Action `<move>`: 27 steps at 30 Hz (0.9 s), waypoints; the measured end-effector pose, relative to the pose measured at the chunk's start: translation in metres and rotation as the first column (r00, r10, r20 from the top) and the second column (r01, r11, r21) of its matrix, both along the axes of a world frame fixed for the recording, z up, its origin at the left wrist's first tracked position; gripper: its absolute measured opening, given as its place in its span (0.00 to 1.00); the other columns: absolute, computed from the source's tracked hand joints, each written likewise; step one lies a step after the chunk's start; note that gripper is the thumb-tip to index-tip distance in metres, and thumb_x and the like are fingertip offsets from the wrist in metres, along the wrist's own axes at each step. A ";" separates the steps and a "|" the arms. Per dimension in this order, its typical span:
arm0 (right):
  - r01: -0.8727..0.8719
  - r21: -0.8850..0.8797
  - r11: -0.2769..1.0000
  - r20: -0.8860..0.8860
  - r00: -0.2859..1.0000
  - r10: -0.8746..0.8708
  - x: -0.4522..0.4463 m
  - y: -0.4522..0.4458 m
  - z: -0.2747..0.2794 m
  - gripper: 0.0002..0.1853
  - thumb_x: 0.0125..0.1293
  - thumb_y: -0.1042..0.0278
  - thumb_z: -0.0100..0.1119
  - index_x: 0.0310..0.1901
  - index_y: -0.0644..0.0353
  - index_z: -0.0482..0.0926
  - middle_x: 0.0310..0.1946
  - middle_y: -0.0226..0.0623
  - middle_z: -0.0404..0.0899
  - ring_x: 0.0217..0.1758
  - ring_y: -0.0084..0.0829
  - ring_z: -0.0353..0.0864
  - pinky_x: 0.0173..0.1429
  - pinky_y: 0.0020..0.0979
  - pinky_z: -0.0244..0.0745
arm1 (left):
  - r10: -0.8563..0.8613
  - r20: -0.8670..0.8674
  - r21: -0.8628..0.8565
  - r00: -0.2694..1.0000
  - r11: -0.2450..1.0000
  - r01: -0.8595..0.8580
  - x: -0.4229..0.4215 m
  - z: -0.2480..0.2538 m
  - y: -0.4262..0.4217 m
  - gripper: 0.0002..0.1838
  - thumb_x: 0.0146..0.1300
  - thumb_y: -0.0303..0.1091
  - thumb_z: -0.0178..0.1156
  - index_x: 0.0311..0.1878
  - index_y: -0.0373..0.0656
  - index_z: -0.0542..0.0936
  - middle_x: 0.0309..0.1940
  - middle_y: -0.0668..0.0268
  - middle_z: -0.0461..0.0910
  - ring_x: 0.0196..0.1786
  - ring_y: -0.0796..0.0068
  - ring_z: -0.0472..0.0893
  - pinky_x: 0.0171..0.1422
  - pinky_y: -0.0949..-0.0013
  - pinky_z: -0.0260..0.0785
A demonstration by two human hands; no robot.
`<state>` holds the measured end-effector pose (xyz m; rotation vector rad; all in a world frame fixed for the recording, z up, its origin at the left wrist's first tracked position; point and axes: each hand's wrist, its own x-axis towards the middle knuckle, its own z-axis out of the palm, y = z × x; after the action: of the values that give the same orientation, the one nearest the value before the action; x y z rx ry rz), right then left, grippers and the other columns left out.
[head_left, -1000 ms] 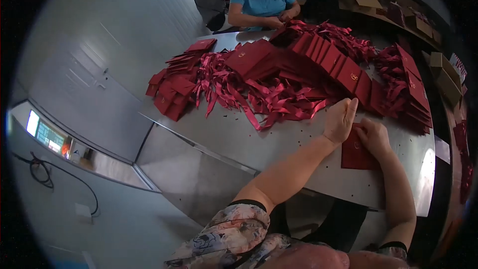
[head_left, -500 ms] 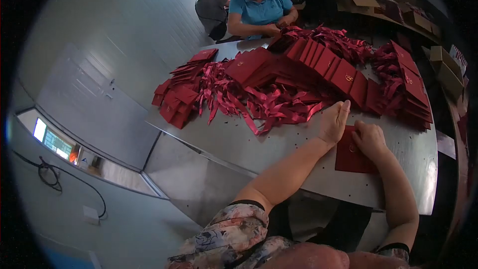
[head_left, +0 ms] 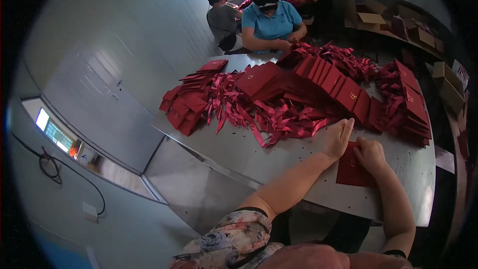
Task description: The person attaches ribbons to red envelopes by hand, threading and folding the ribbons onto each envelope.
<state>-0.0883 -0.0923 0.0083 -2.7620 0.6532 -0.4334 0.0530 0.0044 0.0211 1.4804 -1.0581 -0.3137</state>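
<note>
One flat dark red gift bag with a small gold emblem lies on the metal table near its front edge. My left hand rests on its edge at the bag's upper left, fingers stretched out and nothing seen in them. Across the bag's upper right, my right hand is closed, its fingers curled down. Whatever those fingers pinch is hidden beneath them. Just beyond my hands, several matching bags lean in an overlapping row. Loose shiny red ribbons are heaped to the left of that row.
More red bags are piled at the table's left and right. A co-worker in a blue shirt works across the metal table; two other people sit farther back. Open cardboard boxes stand along the right side.
The camera view has tilted up slightly, so the table and people appear lower. Both hands keep nearly the same pose at the bag.
</note>
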 end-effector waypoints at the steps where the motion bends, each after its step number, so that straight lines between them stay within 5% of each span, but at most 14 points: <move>1: -0.003 0.019 1.000 0.017 1.000 0.003 -0.001 0.001 -0.001 0.09 0.61 0.64 0.60 0.39 0.59 0.76 0.28 0.49 0.81 0.37 0.54 0.81 0.42 0.50 0.75 | 0.004 0.004 0.037 1.000 0.999 -0.004 -0.003 0.003 0.004 0.27 0.76 0.55 0.43 0.32 0.39 0.74 0.19 0.67 0.67 0.26 0.76 0.68 0.34 0.68 0.64; 4: 0.008 0.032 0.999 0.026 1.000 -0.009 -0.001 0.002 0.003 0.09 0.61 0.64 0.60 0.38 0.59 0.76 0.28 0.50 0.81 0.36 0.54 0.81 0.42 0.50 0.75 | -0.069 0.004 -0.081 0.998 0.994 0.069 -0.001 -0.010 -0.005 0.27 0.77 0.54 0.43 0.31 0.39 0.73 0.19 0.66 0.65 0.25 0.76 0.66 0.33 0.68 0.62; 27: 0.004 0.043 0.999 0.054 0.998 -0.006 0.001 0.003 -0.005 0.09 0.62 0.65 0.58 0.40 0.58 0.75 0.27 0.50 0.80 0.36 0.55 0.81 0.40 0.51 0.75 | -0.043 0.074 -0.066 0.996 0.997 0.048 -0.005 -0.013 -0.008 0.28 0.77 0.52 0.44 0.31 0.35 0.74 0.21 0.58 0.70 0.25 0.69 0.70 0.33 0.65 0.64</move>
<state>-0.0875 -0.0891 0.0037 -2.6988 0.6489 -0.4884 0.0484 -0.0033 0.0084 1.4176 -1.1510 -0.2549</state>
